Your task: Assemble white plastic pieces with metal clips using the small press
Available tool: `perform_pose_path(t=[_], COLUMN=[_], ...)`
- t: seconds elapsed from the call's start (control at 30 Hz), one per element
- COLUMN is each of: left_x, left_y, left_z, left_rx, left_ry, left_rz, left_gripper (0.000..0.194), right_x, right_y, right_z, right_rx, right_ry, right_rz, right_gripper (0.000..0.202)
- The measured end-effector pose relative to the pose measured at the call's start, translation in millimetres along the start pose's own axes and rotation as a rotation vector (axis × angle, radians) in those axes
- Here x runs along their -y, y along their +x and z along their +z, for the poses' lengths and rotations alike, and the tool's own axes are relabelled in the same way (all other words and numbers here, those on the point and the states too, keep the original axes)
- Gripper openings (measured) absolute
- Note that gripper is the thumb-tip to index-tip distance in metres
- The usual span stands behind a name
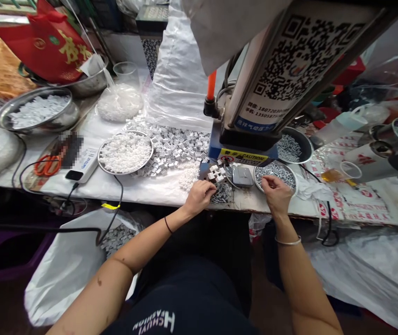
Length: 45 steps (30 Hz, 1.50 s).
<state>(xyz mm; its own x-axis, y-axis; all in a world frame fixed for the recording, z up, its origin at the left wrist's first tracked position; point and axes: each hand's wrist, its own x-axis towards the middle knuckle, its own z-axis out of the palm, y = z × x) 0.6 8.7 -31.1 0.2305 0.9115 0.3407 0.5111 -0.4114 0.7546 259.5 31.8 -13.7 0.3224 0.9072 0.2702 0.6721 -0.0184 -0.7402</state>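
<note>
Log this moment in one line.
left hand: beside white pieces | right hand: at metal pins | anything held: cannot tell

The surface [139,191] you sit at looks sheathed in plastic sheeting with a soft sheen along its front edge. Toward its left end, the bowl [64,120] is bright polished metal, and the scissor handles [46,167] are smooth plastic. The small white blocks [181,146] around its middle look like hard, smooth-faced plastic. Right of the middle, near the front edge, your pins [279,172] are shiny bare metal (the bangle [288,242] you wear gleams likewise). Your shirt [192,298] is matt cloth; the red bag [50,44] by the far left corner is glossy.
</note>
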Motion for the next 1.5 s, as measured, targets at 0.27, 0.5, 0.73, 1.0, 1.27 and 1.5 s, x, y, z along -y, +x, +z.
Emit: perform_pose_path(t=[0.27, 0.5, 0.73, 1.0, 1.27, 1.5], left_x=[-4, -17, -21, -25, 59, 110], left_y=[3, -6, 0, -1, 35, 49], left_z=[-11.3, -14.2, -13.7, -13.4, -60.5, -86.3], left_rx=[0.018, 0.058, 0.019, 0.085, -0.154, 0.051], left_ry=[-0.118, -0.838, -1.058, -1.17, 0.21, 0.624], left_rz=[0.005, -0.53, -0.662, -0.685, -0.305, -0.216], left_gripper=[0.021, 0.025, 0.029, 0.037, 0.022, 0.01], right_x=[72, 91, 94, 98, 90, 81], right_y=[-64, -79, -76, -72, -84, -95], right_z=[33, 48, 48, 52, 53, 53], right_rx=[0.274, 0.259, 0.253, 0.284, 0.187, 0.265], right_ry=[0.613, 0.489, 0.359, 0.22, 0.279, 0.449], right_rz=[0.238, 0.068, -0.047, -0.326, -0.195, 0.039], right_gripper=[0.025, 0.018, 0.019, 0.017, 0.013, 0.019])
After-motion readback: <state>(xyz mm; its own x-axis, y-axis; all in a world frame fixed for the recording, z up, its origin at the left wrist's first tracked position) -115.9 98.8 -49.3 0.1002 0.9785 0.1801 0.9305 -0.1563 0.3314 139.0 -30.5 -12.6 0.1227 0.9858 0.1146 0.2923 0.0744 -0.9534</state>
